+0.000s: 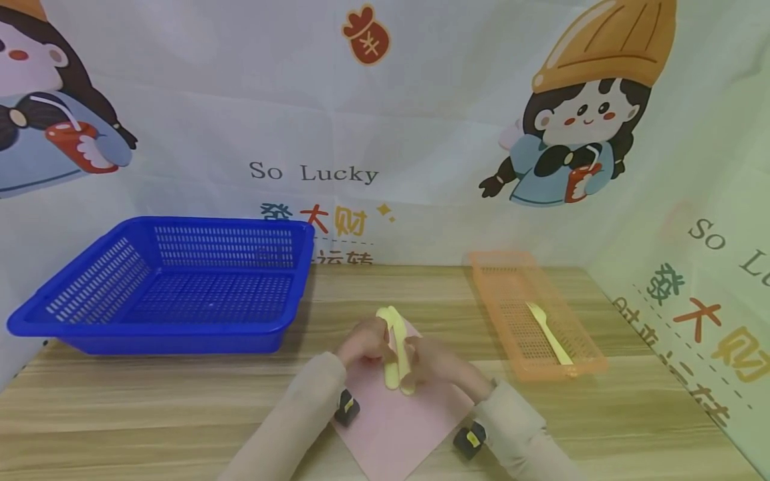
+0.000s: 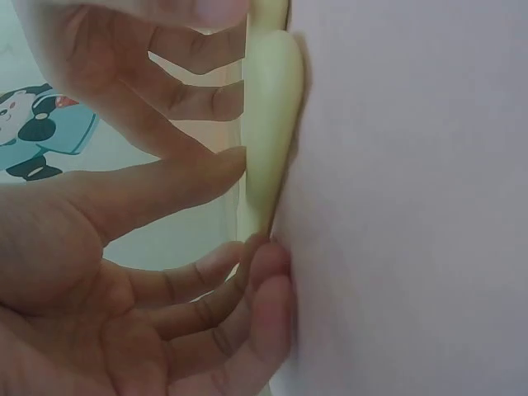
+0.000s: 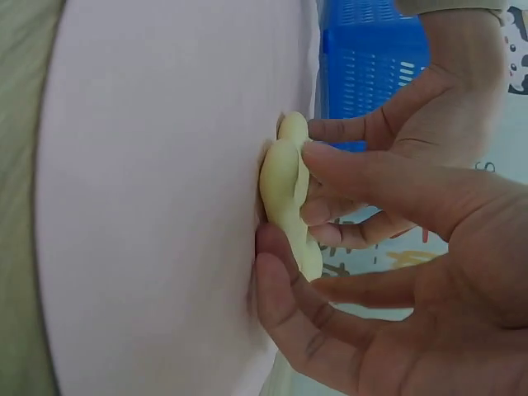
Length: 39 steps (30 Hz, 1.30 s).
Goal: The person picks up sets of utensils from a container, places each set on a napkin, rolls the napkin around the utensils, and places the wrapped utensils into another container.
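Observation:
Two pale yellow utensils lie side by side, lengthwise, over a pink square sheet (image 1: 391,434). The left one, a spoon (image 1: 392,377) by its rounded far end, is partly covered by fingers. Beside it is a narrower knife (image 1: 400,337) with a rounded handle end. My left hand (image 1: 364,339) pinches the spoon from the left, thumb on its side and fingertips down by the sheet. From the right, my right hand (image 1: 442,364) grips the knife, its thumb and curled fingers around the handle (image 3: 282,177). Both hands are low over the sheet, close together.
A large blue basket (image 1: 180,331) stands on the left of the wooden table (image 1: 150,414). On the right, an orange basket (image 1: 496,307) holds a yellow fork (image 1: 550,334). A printed cloth (image 1: 421,133) hangs behind the table and along its right side.

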Motion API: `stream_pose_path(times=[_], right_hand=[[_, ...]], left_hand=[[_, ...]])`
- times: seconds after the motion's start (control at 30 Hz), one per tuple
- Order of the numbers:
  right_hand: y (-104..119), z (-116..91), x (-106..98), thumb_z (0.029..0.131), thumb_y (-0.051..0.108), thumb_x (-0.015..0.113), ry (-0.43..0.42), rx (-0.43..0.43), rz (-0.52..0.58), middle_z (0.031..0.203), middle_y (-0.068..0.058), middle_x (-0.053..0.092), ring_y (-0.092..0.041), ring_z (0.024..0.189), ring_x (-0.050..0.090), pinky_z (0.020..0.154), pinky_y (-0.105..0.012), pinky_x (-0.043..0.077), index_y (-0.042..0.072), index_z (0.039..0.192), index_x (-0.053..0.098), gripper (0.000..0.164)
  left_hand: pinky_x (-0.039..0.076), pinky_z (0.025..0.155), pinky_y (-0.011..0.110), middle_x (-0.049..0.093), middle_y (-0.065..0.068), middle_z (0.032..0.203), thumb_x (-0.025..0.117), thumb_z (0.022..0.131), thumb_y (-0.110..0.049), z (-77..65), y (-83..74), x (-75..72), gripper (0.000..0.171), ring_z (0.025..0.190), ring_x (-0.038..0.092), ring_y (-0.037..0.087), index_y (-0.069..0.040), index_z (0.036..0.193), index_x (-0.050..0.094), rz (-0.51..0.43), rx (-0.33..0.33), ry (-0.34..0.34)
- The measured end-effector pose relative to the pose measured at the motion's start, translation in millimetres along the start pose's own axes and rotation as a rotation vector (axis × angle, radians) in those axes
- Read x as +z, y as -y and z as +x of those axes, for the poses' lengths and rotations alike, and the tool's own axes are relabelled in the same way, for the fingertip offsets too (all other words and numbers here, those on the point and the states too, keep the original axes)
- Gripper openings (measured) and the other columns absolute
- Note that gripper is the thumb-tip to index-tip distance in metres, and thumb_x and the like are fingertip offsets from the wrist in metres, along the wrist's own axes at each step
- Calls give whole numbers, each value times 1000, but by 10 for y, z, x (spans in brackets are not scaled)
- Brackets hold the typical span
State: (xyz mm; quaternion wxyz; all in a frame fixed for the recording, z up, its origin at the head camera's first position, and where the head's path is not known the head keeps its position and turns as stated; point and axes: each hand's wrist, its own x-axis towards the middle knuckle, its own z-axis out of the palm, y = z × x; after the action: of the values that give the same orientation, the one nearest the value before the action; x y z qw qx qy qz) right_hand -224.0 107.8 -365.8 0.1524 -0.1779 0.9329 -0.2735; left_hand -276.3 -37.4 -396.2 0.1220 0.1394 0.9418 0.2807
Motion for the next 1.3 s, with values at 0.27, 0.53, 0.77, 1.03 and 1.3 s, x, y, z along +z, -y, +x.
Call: stream_pose_path(times=[0.27,0.53,0.77,1.03,1.3], right_hand=[[-20,-50,-23,63,-1,69,99,-110,-96,73,-6,44,-16,62,43,51,-24,38,4,89,54,31],[-27,-48,-15,65,-4,65,97,-146,-122,80,-8,43,-18,69,44,56,-26,40,3,91,54,29],[-76,-29,6,69,0,67,86,-185,-100,80,-8,45,-17,70,46,57,-26,43,2,95,55,28],[-97,-21,16,72,0,66,63,-216,-99,78,-7,44,-15,68,43,56,-24,40,0,101,55,31],[-112,-17,18,71,0,67,59,-229,-79,77,-5,44,-15,68,41,56,-23,37,-4,104,53,36]], left_hand=[[34,39,16,44,0,46,72,69,-9,-280,-227,-164,30,40,40,8,-8,57,45,-28,1,16],[37,39,18,46,0,49,71,68,-6,-232,-192,-146,25,42,42,11,-6,63,47,-31,-3,29],[35,41,16,44,-1,54,72,66,-6,-250,-204,-165,25,44,41,9,-7,69,48,-2,-1,19],[37,43,20,47,2,57,74,63,-5,-189,-174,-122,24,48,44,12,-5,68,50,-11,-3,9],[42,44,23,50,4,64,76,61,-8,12,-8,10,27,49,48,13,-5,70,51,9,7,27]])
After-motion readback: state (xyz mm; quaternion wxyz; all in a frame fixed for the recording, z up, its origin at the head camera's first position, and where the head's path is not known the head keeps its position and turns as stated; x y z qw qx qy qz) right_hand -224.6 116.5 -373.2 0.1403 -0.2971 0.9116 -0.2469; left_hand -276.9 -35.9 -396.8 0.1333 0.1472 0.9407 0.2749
